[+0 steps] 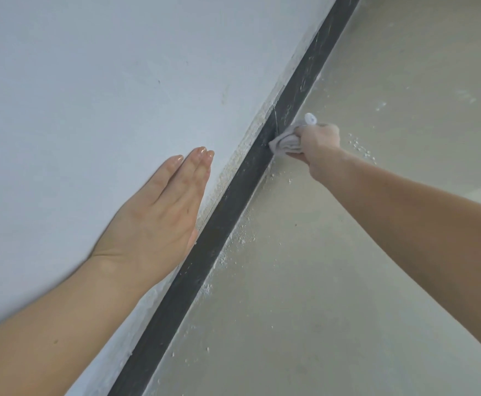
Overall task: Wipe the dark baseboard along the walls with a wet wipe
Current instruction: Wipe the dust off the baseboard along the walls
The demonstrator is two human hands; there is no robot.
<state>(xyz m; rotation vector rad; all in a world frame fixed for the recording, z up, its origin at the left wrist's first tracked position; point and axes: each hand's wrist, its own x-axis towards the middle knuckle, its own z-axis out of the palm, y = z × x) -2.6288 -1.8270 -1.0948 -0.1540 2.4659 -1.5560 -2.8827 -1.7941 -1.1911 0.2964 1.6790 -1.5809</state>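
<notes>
L hand is laid flat, fingers wide, empty, on the pale wall as a brace. The dark baseboard runs near-left to far-right w/ the bunched wet wipe pressed on it, gripped in the R hand. Firm, even pressure should be kept along the scuffed far stretch, w/ wipe refolded once soiled.

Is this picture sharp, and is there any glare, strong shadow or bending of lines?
Head view: light is soft and even, no glare, only faint shadows; left hand slightly blurred, the wipe in the right hand soft; the baseboard runs tilted across the frame.
</notes>
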